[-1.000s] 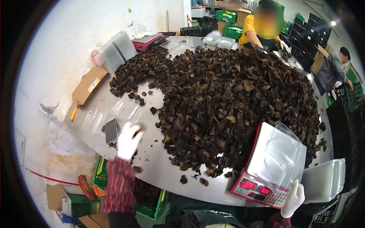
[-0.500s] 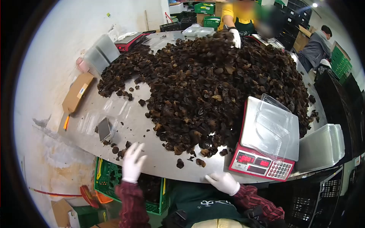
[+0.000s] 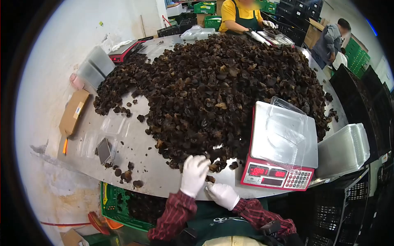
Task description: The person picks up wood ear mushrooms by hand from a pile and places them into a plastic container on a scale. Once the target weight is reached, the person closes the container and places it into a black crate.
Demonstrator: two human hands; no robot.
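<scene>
A large heap of dark brown, ear-like pieces (image 3: pixel 205 94) covers the middle of the metal table (image 3: pixel 164 180). My left hand (image 3: pixel 194 175), in a white glove, is at the heap's near edge with its fingers curled over; what lies under them is hidden. Close by on the right, my right hand (image 3: pixel 223 195), also gloved, has its fingers drawn together at the table's front edge, beside a small brown piece (image 3: pixel 210 179). To the right of both hands stands a red scale (image 3: pixel 271 176) with clear plastic trays (image 3: pixel 285 133) on its plate.
Stacked clear trays (image 3: pixel 344 151) stand right of the scale. A green crate (image 3: pixel 107 201) sits below the table's front edge. At left are a cardboard piece (image 3: pixel 74 112) and a small dark box (image 3: pixel 105 151). A person in yellow (image 3: pixel 230 18) works opposite; another (image 3: pixel 328 43) bends at back right.
My left hand has moved right, from the loose pieces to the heap's near edge. My right hand has shifted slightly left. The person opposite has lowered the handful onto or near their scale.
</scene>
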